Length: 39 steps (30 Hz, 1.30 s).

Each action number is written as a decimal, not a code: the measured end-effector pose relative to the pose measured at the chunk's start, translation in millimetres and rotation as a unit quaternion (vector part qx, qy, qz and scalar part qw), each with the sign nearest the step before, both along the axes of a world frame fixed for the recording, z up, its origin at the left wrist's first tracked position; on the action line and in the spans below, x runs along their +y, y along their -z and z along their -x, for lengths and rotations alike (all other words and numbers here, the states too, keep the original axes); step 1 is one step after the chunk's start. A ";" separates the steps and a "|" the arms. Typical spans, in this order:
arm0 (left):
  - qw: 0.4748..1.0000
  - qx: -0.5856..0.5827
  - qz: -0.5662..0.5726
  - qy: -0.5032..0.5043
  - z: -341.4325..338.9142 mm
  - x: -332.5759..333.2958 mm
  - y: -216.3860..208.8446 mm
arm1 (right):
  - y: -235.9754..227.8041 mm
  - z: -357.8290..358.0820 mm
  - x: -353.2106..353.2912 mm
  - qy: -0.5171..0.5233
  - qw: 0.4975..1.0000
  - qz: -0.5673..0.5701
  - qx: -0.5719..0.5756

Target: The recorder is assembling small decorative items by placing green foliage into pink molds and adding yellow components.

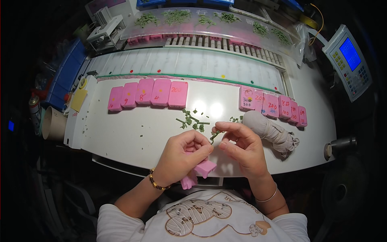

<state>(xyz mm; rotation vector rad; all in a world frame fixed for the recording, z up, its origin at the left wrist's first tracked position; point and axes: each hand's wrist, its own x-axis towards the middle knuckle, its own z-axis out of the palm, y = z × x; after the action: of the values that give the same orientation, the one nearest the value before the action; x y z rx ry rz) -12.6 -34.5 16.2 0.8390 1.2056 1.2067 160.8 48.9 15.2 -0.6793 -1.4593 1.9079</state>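
My left hand [183, 155] is closed round a pink rubber mould [205, 167], whose flaps hang out below the fingers over the table's front edge. A small curled green wax piece [215, 137] stands up between my two hands, its lower end by the left thumb tip. My right hand [242, 147] is beside it, thumb and fingers apart, the index fingertip close to the top of the piece. Whether that fingertip touches it, I cannot tell. Just beyond my hands lies a loose pile of green wax pieces [193, 120] on the white table [133, 141].
Pink blocks [155, 93] stand in a row at the left, with more pink blocks [270, 105] at the right. A grey cloth bundle [268, 131] lies by my right hand. Behind are a clear shelf [193, 24] bearing green pieces and a control panel [348, 60] with a blue screen.
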 end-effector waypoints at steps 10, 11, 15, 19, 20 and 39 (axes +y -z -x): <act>0.946 0.303 -0.111 -0.006 2.1 5.9 -4.4 | 4.9 3.7 2.3 0.089 0.953 -0.273 -0.094; 0.954 0.284 -0.099 -0.003 2.9 7.4 -4.6 | 5.5 4.4 2.5 0.092 0.949 -0.286 -0.098; 0.982 0.186 -0.023 0.025 11.0 15.8 -5.2 | -1.9 4.8 4.3 0.109 0.940 -0.301 -0.113; 0.980 0.140 0.033 0.141 39.4 42.2 -14.8 | -5.7 -0.5 8.2 0.157 0.940 -0.280 -0.113; 0.979 0.148 0.022 0.142 46.5 55.3 -19.8 | -5.4 -4.2 10.0 0.165 0.938 -0.281 -0.118; 0.993 -0.112 -0.020 0.010 15.5 187.2 -45.6 | -22.8 -74.0 24.4 0.213 0.720 -0.563 -0.346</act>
<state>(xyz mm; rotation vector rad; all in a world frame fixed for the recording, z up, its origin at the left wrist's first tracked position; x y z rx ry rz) -28.1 152.7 61.8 0.7234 0.9918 1.2757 234.8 73.3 38.0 -0.9804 -2.2471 0.1382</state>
